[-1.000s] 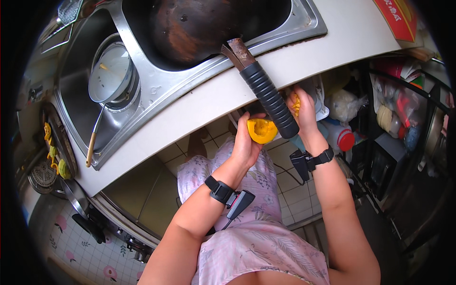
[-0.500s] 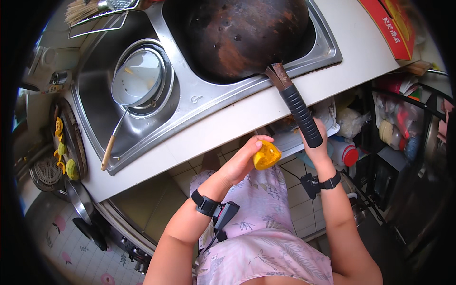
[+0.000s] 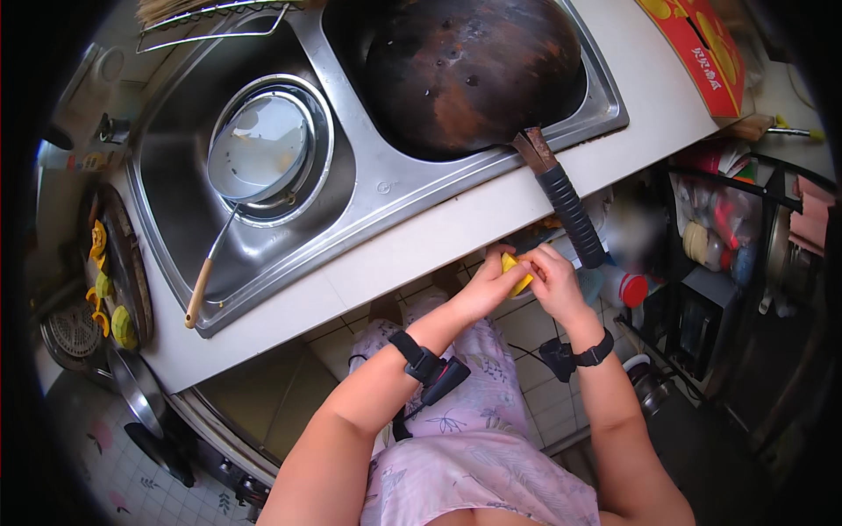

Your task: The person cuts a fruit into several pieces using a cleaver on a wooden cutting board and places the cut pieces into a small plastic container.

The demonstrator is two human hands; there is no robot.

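My left hand (image 3: 488, 285) is closed round a yellow piece of pumpkin (image 3: 516, 273), held in front of the counter's edge. The curled fingers of my right hand (image 3: 553, 280) meet its other side, so both hands grip it together. Much of the piece is covered by my fingers. Just beyond my right hand, the black ribbed handle (image 3: 568, 215) of a wok sticks out over the counter edge. The dark, rusty wok (image 3: 474, 74) rests upside down over the right sink basin.
A strainer (image 3: 259, 149) with a wooden handle lies on a metal bowl in the left basin (image 3: 180, 202). Pumpkin pieces (image 3: 123, 326) sit on a round board (image 3: 132, 263) at left. A red box (image 3: 702, 61) stands at the counter's far right. A red-lidded container (image 3: 631, 289) is below the counter.
My right hand has come left from beside the wok handle and taken hold of the pumpkin piece. My left hand has moved right and slightly farther away with it. The view has shifted slightly.
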